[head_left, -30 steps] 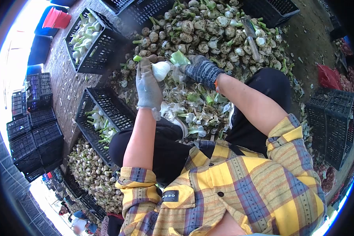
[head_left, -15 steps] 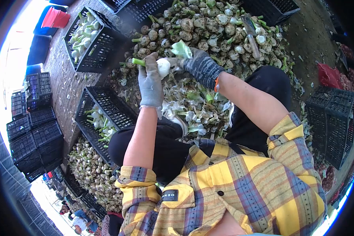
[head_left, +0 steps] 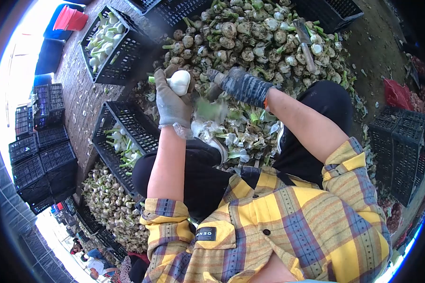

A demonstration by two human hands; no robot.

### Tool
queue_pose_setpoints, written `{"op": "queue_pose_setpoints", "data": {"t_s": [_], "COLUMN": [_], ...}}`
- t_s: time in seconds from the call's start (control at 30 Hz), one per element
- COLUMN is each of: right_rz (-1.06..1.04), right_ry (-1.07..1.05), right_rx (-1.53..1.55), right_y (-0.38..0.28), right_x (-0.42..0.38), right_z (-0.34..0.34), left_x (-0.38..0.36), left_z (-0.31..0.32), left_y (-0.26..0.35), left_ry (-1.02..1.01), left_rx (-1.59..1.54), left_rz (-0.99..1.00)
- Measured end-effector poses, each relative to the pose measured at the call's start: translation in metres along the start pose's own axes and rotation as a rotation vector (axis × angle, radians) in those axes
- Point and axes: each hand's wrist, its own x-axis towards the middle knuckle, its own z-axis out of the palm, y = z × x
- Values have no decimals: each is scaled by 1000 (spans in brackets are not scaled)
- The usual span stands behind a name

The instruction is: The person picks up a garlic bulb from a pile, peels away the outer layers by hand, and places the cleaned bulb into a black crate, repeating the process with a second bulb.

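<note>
My left hand (head_left: 170, 96), in a grey glove, is closed around a clean white garlic bulb (head_left: 179, 83) with a short green stem poking out to the left. My right hand (head_left: 243, 86), in a dark striped glove, is just right of the bulb and apart from it, fingers loosely spread and slightly blurred. Below it, a pale green strip of peel (head_left: 211, 110) is in mid-air, smeared by motion. Past both hands spreads a heap of soil-stained garlic bulbs (head_left: 250, 35). Peeled skins (head_left: 245, 137) litter the ground between my feet.
A wooden-handled blade (head_left: 307, 54) lies on the heap. Black crates with white garlic stand at the upper left (head_left: 123, 52) and by my left knee (head_left: 130, 127). Stacked crates (head_left: 42, 165) rise far left; another crate (head_left: 394, 151) stands right. More garlic (head_left: 111, 203) lies lower left.
The peel has left my right hand and dropped below it. My left hand has turned and drawn left with the bulb, which now shows whole and white.
</note>
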Motion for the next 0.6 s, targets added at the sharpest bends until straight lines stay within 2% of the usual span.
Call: {"op": "queue_pose_setpoints", "data": {"t_s": [0.03,0.07,0.13,0.17,0.23,0.27,0.3,0.33,0.37,0.5,0.6], "right_rz": [3,-127,-406,-663,-421,-308,-265,-217,-305,-389,-285], "right_ry": [7,70,193,189,205,210,197,181,248,86,-42], "right_rx": [-116,-150,-216,-132,-155,-162,-82,-9,-95,-113,-191], "right_y": [12,30,31,30,26,21,14,9,10,25,27], "right_x": [19,22,13,14,13,13,9,5,5,7,4], "right_z": [11,16,16,16,13,13,14,14,16,27,35], "left_x": [0,1,6,9,15,13,15,10,5,2,6], "left_z": [-1,-2,-5,-7,-11,-14,-18,-15,-14,-28,-69], "left_y": [-1,-1,2,1,-3,-6,-9,-5,-1,39,88], "left_ry": [-20,-39,-85,-105,-113,-80,-97,-70,-54,-10,0], "left_rx": [-36,-73,-144,-182,-298,-150,-215,-151,-138,-26,140], "left_rz": [-5,-6,-31,-58,-118,-73,-148,-207,-229,-260,-133]}}
